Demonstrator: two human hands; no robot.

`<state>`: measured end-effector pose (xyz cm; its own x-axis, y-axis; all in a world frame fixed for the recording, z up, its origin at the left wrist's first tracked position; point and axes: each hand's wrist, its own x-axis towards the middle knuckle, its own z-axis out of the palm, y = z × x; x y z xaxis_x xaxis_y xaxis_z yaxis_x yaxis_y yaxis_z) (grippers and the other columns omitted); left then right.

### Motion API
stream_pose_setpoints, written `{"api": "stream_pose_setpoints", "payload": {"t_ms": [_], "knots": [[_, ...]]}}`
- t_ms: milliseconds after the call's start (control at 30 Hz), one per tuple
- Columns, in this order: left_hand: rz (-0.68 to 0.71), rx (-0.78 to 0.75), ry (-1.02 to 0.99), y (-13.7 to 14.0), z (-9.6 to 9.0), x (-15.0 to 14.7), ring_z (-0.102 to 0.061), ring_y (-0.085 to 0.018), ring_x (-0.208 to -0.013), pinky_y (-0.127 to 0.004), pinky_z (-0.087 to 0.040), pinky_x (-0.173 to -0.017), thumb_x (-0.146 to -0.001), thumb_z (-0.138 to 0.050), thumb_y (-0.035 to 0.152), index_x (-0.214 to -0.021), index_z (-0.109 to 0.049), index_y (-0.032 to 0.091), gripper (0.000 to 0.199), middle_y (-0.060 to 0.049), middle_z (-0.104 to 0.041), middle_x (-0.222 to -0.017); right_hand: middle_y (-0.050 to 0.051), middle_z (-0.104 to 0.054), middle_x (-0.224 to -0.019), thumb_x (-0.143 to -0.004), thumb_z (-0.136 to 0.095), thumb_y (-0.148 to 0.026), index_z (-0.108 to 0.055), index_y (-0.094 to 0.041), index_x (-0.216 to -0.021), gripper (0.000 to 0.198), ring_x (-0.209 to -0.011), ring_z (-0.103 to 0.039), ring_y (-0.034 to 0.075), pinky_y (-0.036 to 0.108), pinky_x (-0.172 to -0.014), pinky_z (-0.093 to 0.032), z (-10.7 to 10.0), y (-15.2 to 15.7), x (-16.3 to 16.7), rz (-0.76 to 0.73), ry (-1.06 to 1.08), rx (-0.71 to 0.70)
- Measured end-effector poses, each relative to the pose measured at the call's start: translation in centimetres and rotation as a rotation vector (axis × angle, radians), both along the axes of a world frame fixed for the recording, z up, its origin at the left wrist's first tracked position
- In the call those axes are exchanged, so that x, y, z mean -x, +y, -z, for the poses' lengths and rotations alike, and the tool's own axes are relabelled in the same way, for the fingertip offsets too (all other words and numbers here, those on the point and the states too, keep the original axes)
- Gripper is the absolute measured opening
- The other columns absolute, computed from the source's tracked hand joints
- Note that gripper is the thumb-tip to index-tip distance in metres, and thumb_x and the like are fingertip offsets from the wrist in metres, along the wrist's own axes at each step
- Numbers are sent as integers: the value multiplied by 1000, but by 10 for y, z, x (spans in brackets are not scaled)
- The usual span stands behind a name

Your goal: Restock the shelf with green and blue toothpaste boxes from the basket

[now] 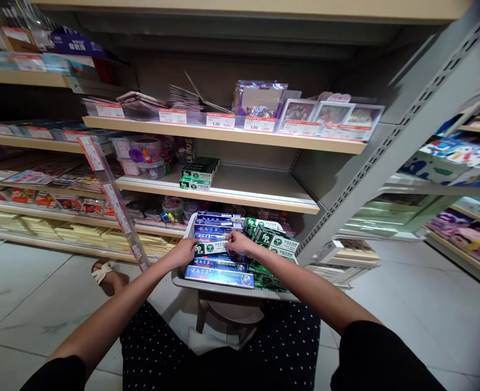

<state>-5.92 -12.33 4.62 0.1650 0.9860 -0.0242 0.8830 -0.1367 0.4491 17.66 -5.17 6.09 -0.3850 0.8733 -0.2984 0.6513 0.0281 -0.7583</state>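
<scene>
My left hand (183, 253) grips the left end of a green-and-white toothpaste box (210, 248). At the box's other end, the fingers of my right hand (241, 244) are pinched together on it. Beneath my hands, a grey-white basket (177, 278) holds blue toothpaste boxes (219, 275) on the left and more green toothpaste boxes (282, 244) on the right. Ahead of the basket, a small stack of the same green boxes (199, 175) sits on the middle shelf (260, 184).
A stool (231, 314) stands under the basket. Above the middle shelf, another shelf (223, 130) carries price tags and thin packets. Plastic tubs (145, 157) stand left of the green stack. A slotted metal upright (370, 146) rises on the right. A clear price strip (111, 198) hangs on the left.
</scene>
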Motion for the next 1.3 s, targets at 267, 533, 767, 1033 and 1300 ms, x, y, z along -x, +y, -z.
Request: {"api": "stream_pose_setpoints", "payload": {"t_ms": [267, 533, 767, 1033, 1300], "knots": [[-145, 46, -172, 3, 2, 5, -64, -26, -105, -34, -47, -91, -83, -51, 24, -113, -66, 18, 34, -10, -70, -112, -1, -59, -66, -75, -69, -12, -54, -16, -85, 19, -58, -55, 11, 20, -54, -42, -1, -2, -1, 107, 125, 128], [-246, 75, -769, 9, 16, 13, -69, -22, -91, -36, -55, -82, -60, -79, 42, -106, -61, 15, 56, -9, -71, -96, 2, -65, -73, -73, -69, -14, -54, -19, -83, 19, -64, -62, 15, 24, -59, -48, 4, 0, -3, 170, 167, 153], [-397, 73, -1001, 6, 8, 13, -68, -25, -95, -37, -55, -87, -51, -84, 51, -95, -66, 13, 61, -12, -72, -100, -1, -63, -65, -72, -70, -12, -57, -17, -83, 18, -63, -62, 14, 24, -63, -50, -12, 2, 0, 193, 313, 144], [-409, -285, -1016, 68, -50, 39, -67, -26, -98, -39, -53, -89, -57, -82, 43, -101, -68, 11, 56, -13, -72, -103, 0, -63, -82, -67, -73, -14, -58, -16, -90, 27, -75, -62, 12, 26, -77, -52, -63, 50, 42, 235, 501, -192], [-452, -553, -808, 158, -108, 75, -69, -21, -93, -35, -53, -89, -66, -75, 26, -101, -68, 12, 38, -12, -72, -100, 2, -66, -95, -73, -66, -25, -55, -19, -92, 23, -88, -63, 14, 27, -84, -50, -95, 125, 106, 375, 433, -492]]}}
